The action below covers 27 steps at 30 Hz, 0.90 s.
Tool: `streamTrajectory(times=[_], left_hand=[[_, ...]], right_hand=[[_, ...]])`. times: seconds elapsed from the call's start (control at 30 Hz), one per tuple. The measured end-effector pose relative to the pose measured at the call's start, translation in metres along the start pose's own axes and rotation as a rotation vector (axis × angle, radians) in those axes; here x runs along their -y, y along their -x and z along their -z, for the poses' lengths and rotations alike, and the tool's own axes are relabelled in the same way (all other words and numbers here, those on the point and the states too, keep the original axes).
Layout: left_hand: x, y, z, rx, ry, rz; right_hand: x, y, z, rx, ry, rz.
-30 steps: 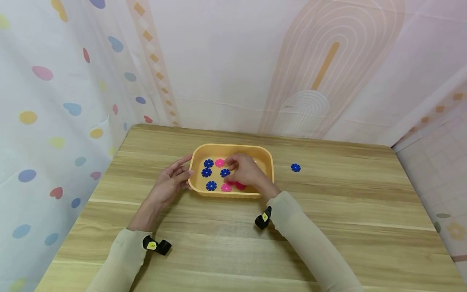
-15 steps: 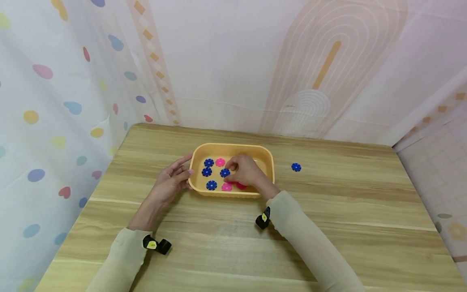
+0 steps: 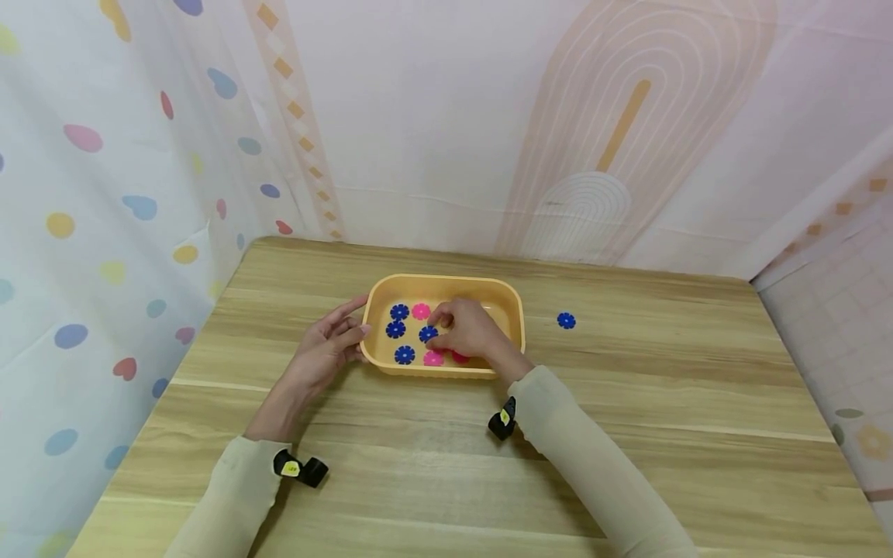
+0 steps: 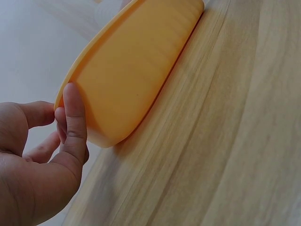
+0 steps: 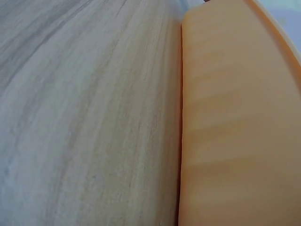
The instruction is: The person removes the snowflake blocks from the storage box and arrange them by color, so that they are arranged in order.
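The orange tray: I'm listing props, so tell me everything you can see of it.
The orange tray is an open-topped, rounded rectangle, apparently plastic, with a slim rim and faintly ribbed outer walls. It sits upright on the wooden table, blue discs and pink discs inside. The left hand grips its left end; the right hand is inside, any touch on the tray unclear.

Orange tub (image 3: 446,284): walled all round, way in from above. Left hand (image 3: 331,341) blocks the left end, gripping the rim; right hand (image 3: 470,329) reaches over the near right corner, thumb and finger pinching a blue disc (image 3: 428,335). Room under that palm hard to judge, view hidden. Right of tub: passable strip of table (image 3: 670,434) up to a lone disc (image 3: 566,321). Near side: lane between the sleeves (image 3: 593,465), narrowed by black wrist cameras (image 3: 314,471). Curtain (image 3: 418,116) closes the far edge.
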<state>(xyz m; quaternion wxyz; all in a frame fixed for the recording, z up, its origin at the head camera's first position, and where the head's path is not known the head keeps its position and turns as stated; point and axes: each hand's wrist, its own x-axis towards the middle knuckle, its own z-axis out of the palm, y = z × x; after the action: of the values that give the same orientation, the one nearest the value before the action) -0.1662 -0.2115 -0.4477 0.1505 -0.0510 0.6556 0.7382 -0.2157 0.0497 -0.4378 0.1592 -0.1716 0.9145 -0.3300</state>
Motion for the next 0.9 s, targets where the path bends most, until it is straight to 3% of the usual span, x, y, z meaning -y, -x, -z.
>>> streamTrajectory(times=[0.4,0.9], left_hand=[[-0.0012,0.0008,-0.0003,-0.007,-0.001,0.006],[0.0015,-0.0002,0.0013,-0.008,0.006,0.002]], right_hand=[[0.0034,-0.0002,0.0005,0.007,-0.006,0.01],[-0.0014,-0.0015,0.0001,-0.055,-0.146,0.053]])
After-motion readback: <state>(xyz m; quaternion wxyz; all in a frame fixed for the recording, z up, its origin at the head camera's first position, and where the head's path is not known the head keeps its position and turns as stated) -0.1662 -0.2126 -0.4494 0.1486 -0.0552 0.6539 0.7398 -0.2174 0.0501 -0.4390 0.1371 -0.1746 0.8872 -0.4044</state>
